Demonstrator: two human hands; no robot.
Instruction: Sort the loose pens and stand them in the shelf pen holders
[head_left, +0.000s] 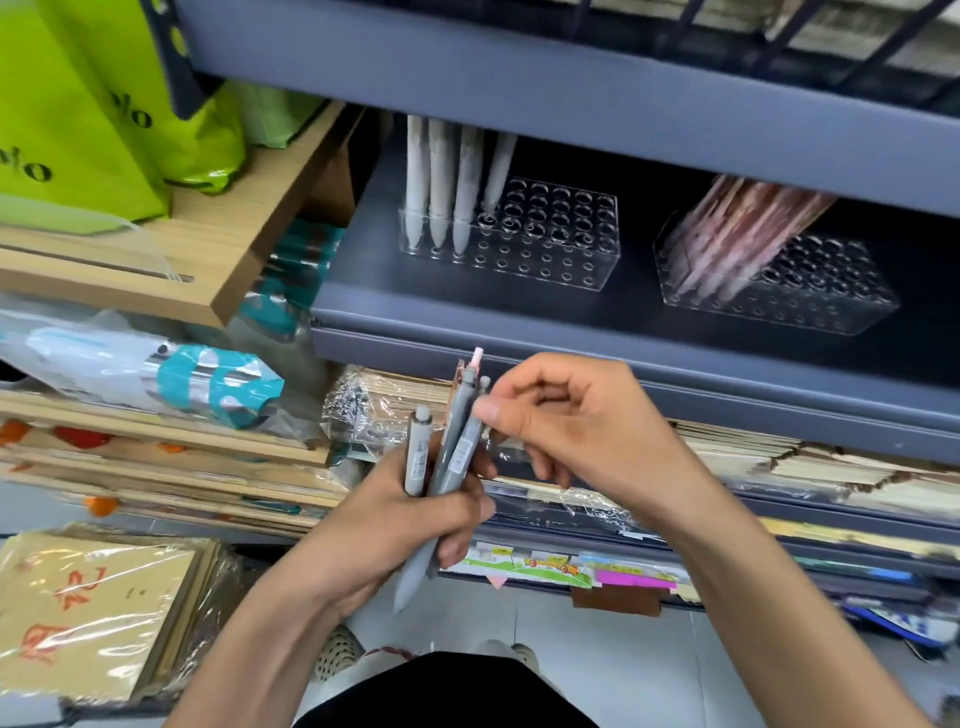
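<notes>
Grey pens (451, 457) stand gripped in the left hand (415, 514); the right hand (566, 426) pinches one.

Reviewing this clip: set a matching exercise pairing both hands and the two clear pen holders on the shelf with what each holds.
Column one:
1. left hand
2. right hand
3. left pen holder
4. right pen holder

Column two:
A. leaning pinkish pens
B. a gripped bundle of grey pens
C. upright white pens at its left end
D. one of the grey pens, pinched near its top

Pairs: 1-B, 2-D, 3-C, 4-A.
</notes>
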